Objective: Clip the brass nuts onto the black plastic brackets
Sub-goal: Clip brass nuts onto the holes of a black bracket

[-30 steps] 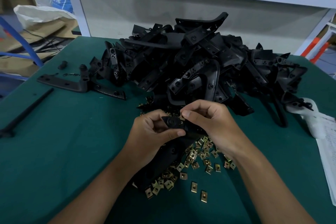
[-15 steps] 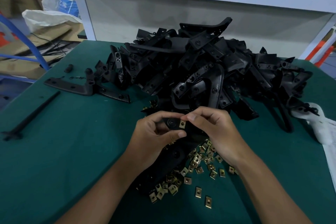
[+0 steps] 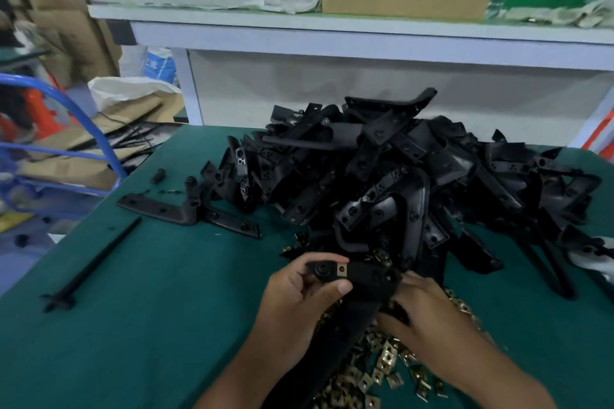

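Observation:
My left hand (image 3: 299, 295) grips one end of a black plastic bracket (image 3: 368, 276) between thumb and fingers, just above the table's front. A brass nut (image 3: 342, 269) sits clipped on that bracket beside its round boss. My right hand (image 3: 428, 319) lies palm down on the loose brass nuts (image 3: 385, 362), its fingertips among them under the bracket's far end. Blur and the bracket hide whether those fingertips pinch a nut. A big heap of black brackets (image 3: 398, 176) fills the table behind my hands.
The green table (image 3: 149, 325) carries a long flat bracket (image 3: 186, 212) and a thin black rod (image 3: 96, 262) on its left. A white shelf (image 3: 332, 33) with a cardboard box stands behind. A blue frame (image 3: 83, 129) and bags lie off the left edge.
My right hand has let go of the nut on the bracket and dropped down to the nut pile. The nut stays on the bracket. The camera has tilted up.

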